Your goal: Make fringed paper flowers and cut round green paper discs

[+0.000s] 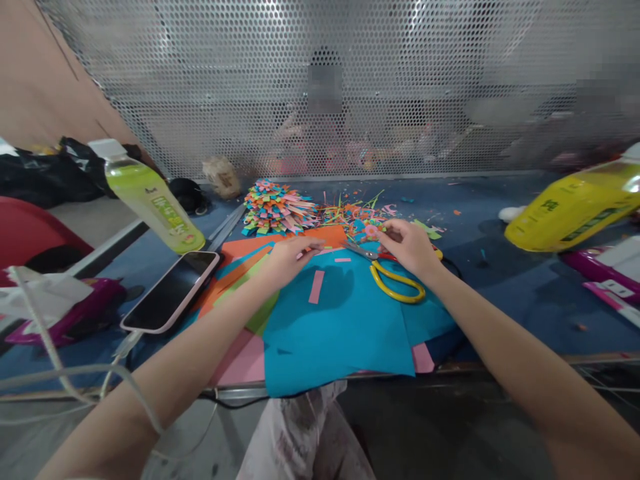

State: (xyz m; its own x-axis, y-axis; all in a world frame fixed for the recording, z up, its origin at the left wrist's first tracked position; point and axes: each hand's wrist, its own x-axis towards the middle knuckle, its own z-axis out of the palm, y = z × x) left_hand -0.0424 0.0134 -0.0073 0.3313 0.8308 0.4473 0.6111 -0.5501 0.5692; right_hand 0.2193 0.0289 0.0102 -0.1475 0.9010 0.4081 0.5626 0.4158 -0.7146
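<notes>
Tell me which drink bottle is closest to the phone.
The light green bottle on the left, just behind the phone; the yellow bottle is far over on the right.

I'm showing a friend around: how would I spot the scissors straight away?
On the blue table, find the large blue sheet. Toward its far right, beside the right hand, lie the scissors. Metal blades and a yellow loop handle set them apart from the paper.

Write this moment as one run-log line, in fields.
right hand: pinching pink flower-like piece | left hand: over paper, hold unclear | scissors: partly on blue sheet
</notes>
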